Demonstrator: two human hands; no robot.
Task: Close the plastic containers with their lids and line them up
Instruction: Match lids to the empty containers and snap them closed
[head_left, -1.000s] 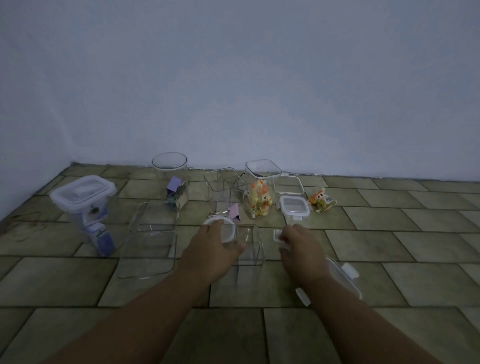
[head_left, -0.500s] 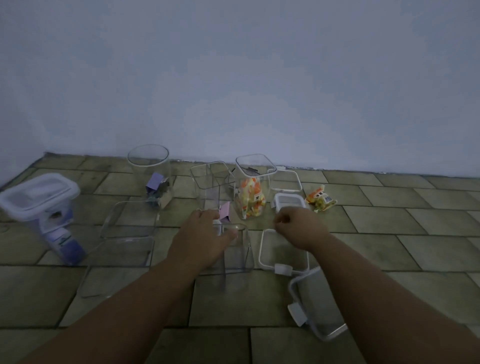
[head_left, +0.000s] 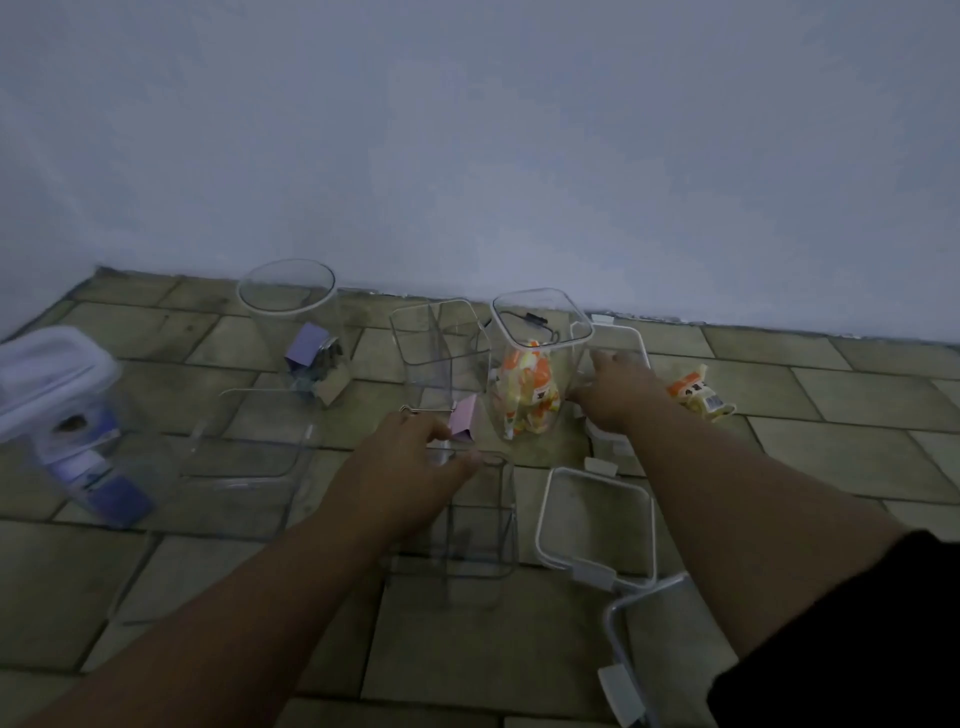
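My left hand (head_left: 410, 467) grips the rim of a clear square container (head_left: 478, 540) standing open on the tiled floor. My right hand (head_left: 618, 395) stretches forward beside a tall open container holding orange packets (head_left: 530, 374), its fingers reaching a white-rimmed lid (head_left: 631, 338) by the wall. A small white lid (head_left: 597, 434) lies partly hidden beneath that hand. Another square lid (head_left: 597, 525) lies flat right of the held container, and a larger lid (head_left: 644, 649) sits nearer me. At far left stands a closed container (head_left: 52, 379).
Along the wall stand an open round container with a purple clip (head_left: 291, 317) and an open tall square one (head_left: 441, 343). Two low clear trays (head_left: 249, 436) lie at left. A pink clip (head_left: 462, 423) and an orange snack packet (head_left: 698, 397) lie on the floor.
My right hand has moved forward from the near lids, past the small lid, to the lid by the wall. My left hand stays on the clear square container.
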